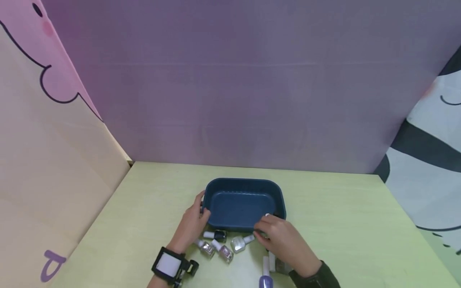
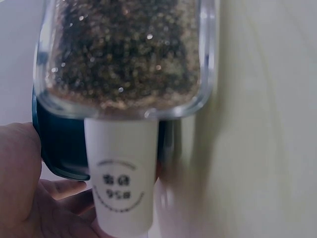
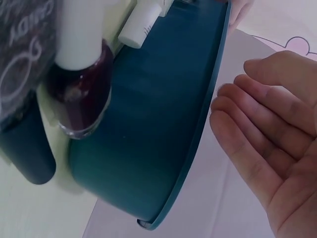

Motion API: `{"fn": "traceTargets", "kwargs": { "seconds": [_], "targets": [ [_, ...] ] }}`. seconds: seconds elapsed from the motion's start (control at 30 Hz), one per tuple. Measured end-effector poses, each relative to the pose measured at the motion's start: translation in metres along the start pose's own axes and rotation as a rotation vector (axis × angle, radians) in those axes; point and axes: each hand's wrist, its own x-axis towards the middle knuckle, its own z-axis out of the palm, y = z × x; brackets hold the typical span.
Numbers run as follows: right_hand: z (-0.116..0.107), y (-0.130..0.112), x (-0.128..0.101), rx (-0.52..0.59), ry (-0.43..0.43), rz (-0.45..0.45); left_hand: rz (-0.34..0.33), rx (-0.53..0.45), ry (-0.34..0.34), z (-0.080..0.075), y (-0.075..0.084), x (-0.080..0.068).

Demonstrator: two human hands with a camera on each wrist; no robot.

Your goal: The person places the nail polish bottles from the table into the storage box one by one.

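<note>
A dark blue rectangular bin stands on the table. My left hand is at its left end, fingers along the outer side and thumb by the front-left corner. My right hand is at the front rim, fingers loosely bent with nothing between them; the right wrist view shows its fingers beside the bin's rim. Before the bin lie nail polish bottles: a dark one, a silver glitter one, a pinkish glitter one, and a pale one. Close to the left wrist camera is a glitter bottle with a white cap.
A purple bottle and a white cap are near the right wrist, partly hiding more bottles. The right wrist view holds a dark red bottle and a dark cap. A purple cloth wall closes the table's back edge.
</note>
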Motion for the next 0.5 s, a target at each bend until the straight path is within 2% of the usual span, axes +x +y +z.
{"fn": "traceTargets", "kwargs": {
  "seconds": [0.23, 0.5],
  "targets": [
    [-0.0003, -0.0032, 0.0009, 0.027, -0.07, 0.001, 0.005, 0.001, 0.004, 0.0006, 0.0012, 0.0005],
    [0.0, -0.0054, 0.0003, 0.017, -0.079, -0.024, -0.006, -0.002, -0.001, 0.0, 0.0014, 0.0005]
  ]
}}
